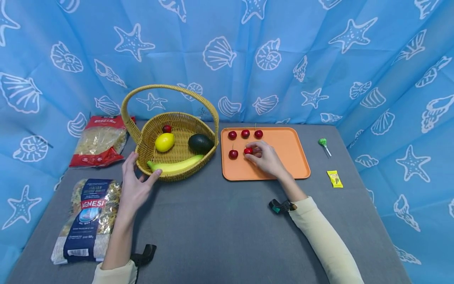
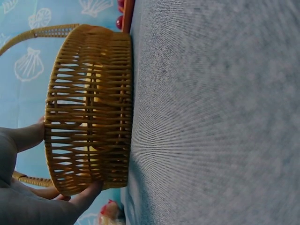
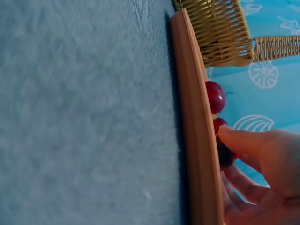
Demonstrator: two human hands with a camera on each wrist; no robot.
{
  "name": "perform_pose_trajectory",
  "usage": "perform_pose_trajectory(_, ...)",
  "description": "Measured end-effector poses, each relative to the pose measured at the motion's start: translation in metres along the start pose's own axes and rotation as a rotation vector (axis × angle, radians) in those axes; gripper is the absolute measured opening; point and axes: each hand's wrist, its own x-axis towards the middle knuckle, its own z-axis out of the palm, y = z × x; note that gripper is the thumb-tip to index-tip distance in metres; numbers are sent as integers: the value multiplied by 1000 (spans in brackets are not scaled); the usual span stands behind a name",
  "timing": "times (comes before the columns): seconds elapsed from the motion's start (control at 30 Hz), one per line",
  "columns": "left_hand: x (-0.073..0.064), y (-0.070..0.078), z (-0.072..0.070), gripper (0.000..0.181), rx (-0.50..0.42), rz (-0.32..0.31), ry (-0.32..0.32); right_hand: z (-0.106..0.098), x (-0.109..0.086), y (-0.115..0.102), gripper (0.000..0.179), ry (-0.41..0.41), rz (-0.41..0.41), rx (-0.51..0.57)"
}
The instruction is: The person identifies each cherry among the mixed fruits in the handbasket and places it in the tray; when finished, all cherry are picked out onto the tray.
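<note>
My left hand (image 1: 136, 185) holds the left front rim of a wicker basket (image 1: 182, 123), thumb at the rim and fingers against its side. Inside the basket lie a yellow lemon (image 1: 164, 142), a dark avocado (image 1: 200, 143), a banana (image 1: 177, 166) and a small dark red fruit (image 1: 166, 129). Over the orange tray (image 1: 289, 154), my right hand (image 1: 266, 159) pinches a red cherry (image 1: 248, 150) between thumb and fingers. Several other cherries sit on the tray's left half, one of them (image 1: 233, 154) just left of the pinched one. In the right wrist view, the tray's edge (image 3: 199, 140) hides the cherries' lower parts.
Left of the basket lies a red-and-clear food bag (image 1: 101, 138), with a blue-labelled pasta bag (image 1: 88, 215) nearer. Right of the tray are a green-wrapped lollipop (image 1: 322, 142) and a small yellow packet (image 1: 335, 179). A blue seashell-patterned curtain (image 1: 241, 86) hangs behind the grey-covered table (image 1: 213, 228).
</note>
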Motion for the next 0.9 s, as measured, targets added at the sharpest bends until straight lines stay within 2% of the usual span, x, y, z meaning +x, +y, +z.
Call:
perform_pose_trajectory(0.23, 0, 0, 0, 102, -3, -2, -4, 1, 2, 0, 42, -14, 13, -27)
perform_pose_trajectory(0.4, 0, 0, -1, 102, -5, -11, -10, -1, 2, 2, 47, -21, 14, 1)
perform_pose_trajectory(0.53, 1, 0, -1, 102, -7, -16, -14, -6, 1, -1, 49, 3, -17, 33)
perform_pose_trajectory(0.7, 0, 0, -1, 102, -6, -17, -12, -11, -6, -18, 50, 32, -63, 80)
perform_pose_trajectory(0.9, 1, 0, 0, 102, -4, -10, -5, -8, -17, -58, 43, 36, -137, 179)
